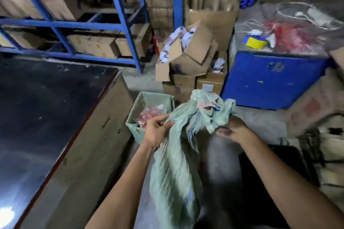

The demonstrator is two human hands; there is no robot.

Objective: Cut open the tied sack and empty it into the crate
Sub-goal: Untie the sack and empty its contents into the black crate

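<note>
Sack [173, 169] found held up between both hands, pale green, limp, hanging below them. Left hand [157, 132] closed on gathered sack cloth, thumb and fingers pinching a fold. Right hand [231, 129] clenched on the opposite edge, fingers curled under the cloth. Sack mouth bunched and rumpled above and between the hands. Crate [134, 115] noted just beyond the left hand, lined green, holding red and white pieces. Dark table [46, 117] to the left of the left hand. Blue cabinet [270, 80] well beyond the right hand. Picture blurred; cut not discernible.
</note>
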